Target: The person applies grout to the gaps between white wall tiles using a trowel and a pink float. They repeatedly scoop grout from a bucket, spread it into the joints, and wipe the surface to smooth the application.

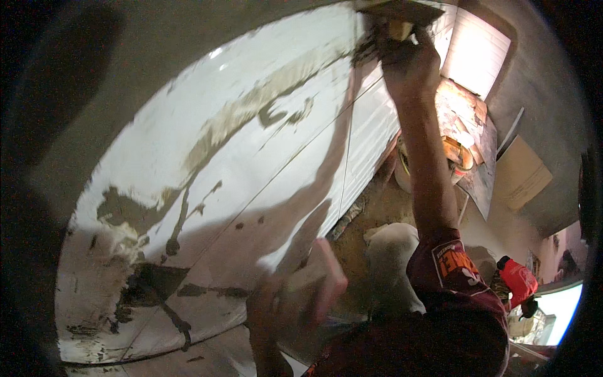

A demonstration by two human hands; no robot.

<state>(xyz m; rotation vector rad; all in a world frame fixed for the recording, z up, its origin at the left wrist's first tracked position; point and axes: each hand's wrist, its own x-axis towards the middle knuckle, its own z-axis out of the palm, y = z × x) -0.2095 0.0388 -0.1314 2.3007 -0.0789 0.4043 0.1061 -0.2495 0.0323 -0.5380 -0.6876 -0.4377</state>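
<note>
At the top of the view my right hand [408,63] is closed around the handle of a flat plastering trowel [418,10]. The trowel's dark blade lies by the upper edge of a white, tile-like wall surface [270,169], close to a grey seam of wet mortar. My right arm is stretched out toward it. Lower down, my left hand [308,286] is beside the same white surface. It is smeared by motion, so I cannot tell its finger position or whether it holds anything. Mortar smears [217,125] and dark patches mark the white surface.
A bucket [404,166] stands right of the wall, partly behind my right arm. Beyond are a brightly lit white panel [476,53], scattered boards and a brown cardboard sheet [522,173]. Another person in a red top [519,281] is farther off at the right.
</note>
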